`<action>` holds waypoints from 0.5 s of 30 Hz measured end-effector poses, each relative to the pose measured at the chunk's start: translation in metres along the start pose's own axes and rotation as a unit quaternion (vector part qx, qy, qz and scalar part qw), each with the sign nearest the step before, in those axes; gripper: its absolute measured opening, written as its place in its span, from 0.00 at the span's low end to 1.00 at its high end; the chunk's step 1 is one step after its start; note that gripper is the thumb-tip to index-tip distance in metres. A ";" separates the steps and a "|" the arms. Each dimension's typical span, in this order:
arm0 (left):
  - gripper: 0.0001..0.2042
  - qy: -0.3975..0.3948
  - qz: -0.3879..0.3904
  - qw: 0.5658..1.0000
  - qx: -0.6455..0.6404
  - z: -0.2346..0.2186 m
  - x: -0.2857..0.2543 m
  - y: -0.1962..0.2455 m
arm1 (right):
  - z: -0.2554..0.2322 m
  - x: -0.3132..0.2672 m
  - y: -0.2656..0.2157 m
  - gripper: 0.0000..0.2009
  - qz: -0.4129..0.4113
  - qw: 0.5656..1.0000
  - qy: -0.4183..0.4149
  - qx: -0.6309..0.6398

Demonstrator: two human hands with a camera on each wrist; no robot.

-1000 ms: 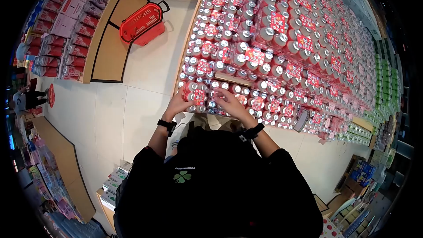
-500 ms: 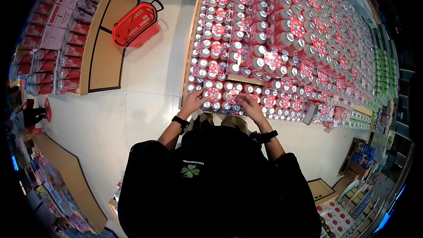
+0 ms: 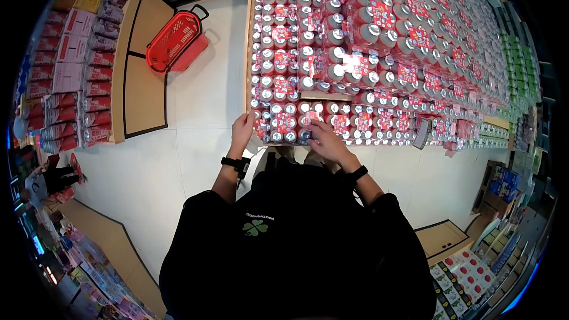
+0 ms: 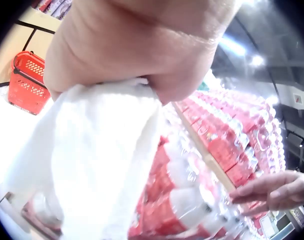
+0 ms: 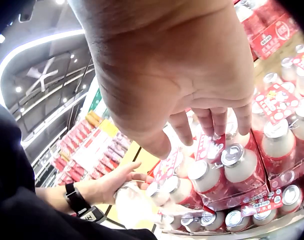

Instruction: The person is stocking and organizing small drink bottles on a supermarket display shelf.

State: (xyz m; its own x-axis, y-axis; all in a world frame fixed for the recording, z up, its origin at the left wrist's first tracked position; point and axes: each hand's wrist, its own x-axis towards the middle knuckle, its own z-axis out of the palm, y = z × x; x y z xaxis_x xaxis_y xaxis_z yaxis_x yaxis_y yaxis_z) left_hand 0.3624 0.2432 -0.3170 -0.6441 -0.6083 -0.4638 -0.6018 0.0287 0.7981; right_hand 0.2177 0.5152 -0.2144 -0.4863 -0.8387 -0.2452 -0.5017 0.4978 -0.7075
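Note:
My left hand (image 3: 240, 132) is at the front left corner of a display of bottle packs, holding a white cloth (image 4: 109, 155) that hangs down from under the palm. Beside it sits a shrink-wrapped pack of red-labelled bottles with silver caps (image 3: 284, 122). My right hand (image 3: 329, 143) reaches over the front row, its fingers extended and spread, with nothing gripped in them. In the right wrist view its fingertips are right at the caps of a pack of white-necked bottles (image 5: 240, 167). The red card on top of that pack (image 5: 210, 148) is partly covered by the fingers.
More packs rise in a stepped stack (image 3: 409, 35) behind the front row. A grey tag holder (image 3: 421, 133) stands at the front edge, to the right. On the floor to the left lies a red shopping basket (image 3: 175, 41) by a wooden shelf unit (image 3: 145, 98). A person (image 3: 44, 181) is farther left.
My left hand has shifted off the front pack to its left side. The right hand has come down with its fingers over the front packs. The head view has turned slightly.

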 end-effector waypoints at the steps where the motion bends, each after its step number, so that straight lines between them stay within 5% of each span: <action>1: 0.22 -0.008 0.008 1.000 0.009 -0.003 0.002 0.014 | -0.003 -0.001 0.004 0.23 0.022 0.999 0.012 0.024; 4: 0.17 -0.010 0.081 0.993 -0.085 -0.014 -0.013 0.095 | -0.013 -0.013 0.009 0.20 0.036 0.994 0.081 0.060; 7: 0.11 -0.029 0.195 0.975 0.099 0.000 -0.022 0.162 | -0.035 -0.030 0.005 0.17 0.088 0.970 0.111 0.196; 10: 0.11 -0.076 0.315 0.940 0.105 0.040 -0.036 0.215 | -0.037 -0.049 0.031 0.17 0.053 0.967 0.171 0.182; 15: 0.09 -0.240 0.369 0.895 0.070 0.156 -0.073 0.260 | -0.073 -0.117 0.069 0.18 0.099 0.946 0.240 0.194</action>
State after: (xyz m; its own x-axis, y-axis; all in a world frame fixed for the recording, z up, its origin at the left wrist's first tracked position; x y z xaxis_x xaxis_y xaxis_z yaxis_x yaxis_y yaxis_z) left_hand 0.1792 0.4193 -0.1353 -0.9991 0.0268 0.0315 0.0397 0.4027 0.9145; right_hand 0.1884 0.6639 -0.1863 -0.8586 -0.4945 -0.1350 -0.1116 0.4374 -0.8923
